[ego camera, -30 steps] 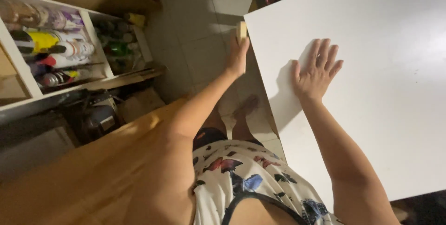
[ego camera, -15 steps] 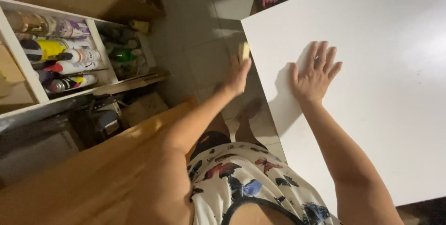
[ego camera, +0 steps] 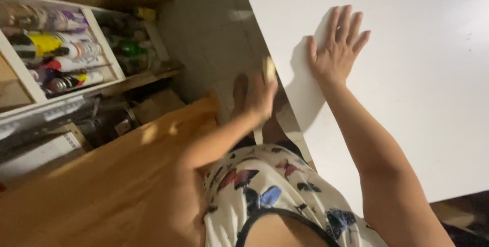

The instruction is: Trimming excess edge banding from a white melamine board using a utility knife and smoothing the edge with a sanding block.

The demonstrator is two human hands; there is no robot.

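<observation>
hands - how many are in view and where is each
2. The right hand lies flat, fingers spread, on the white board. The left hand is at the board's left edge, gripping a small pale block.

The right hand (ego camera: 337,48) is lying flat, fingers (ego camera: 346,20) spread, on the white table (ego camera: 423,99). The blurred left hand (ego camera: 260,94) is gripping what may be a yellowish sponge (ego camera: 268,68) at the table's edge.

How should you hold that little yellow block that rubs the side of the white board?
Probably as the left hand holds it: around the lower part of the yellow block, coming from the floor side, so its flat face meets the edge of the white board. The right hand lies flat on top.
</observation>
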